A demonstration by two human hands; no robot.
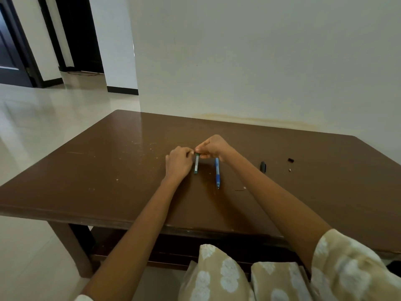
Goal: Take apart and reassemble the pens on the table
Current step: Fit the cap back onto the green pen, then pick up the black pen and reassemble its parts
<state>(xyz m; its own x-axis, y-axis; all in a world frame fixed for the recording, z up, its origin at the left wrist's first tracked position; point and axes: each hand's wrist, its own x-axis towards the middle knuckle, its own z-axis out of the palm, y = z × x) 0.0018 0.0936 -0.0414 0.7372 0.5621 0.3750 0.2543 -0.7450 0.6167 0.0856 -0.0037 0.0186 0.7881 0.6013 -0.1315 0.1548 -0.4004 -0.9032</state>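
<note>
I'm working over a brown table where small loose bits already lie at the right, a black cap and a tiny black piece, so my worry is another small part popping free and rolling off the edge. Both arms reach forward, and my left hand and right hand meet over the far end of the green pen. Its near end seems to rest on the table beside the blue pen, with the right fingers pinching the tip and the left hand curled, probably gripping something too small to see.
</note>
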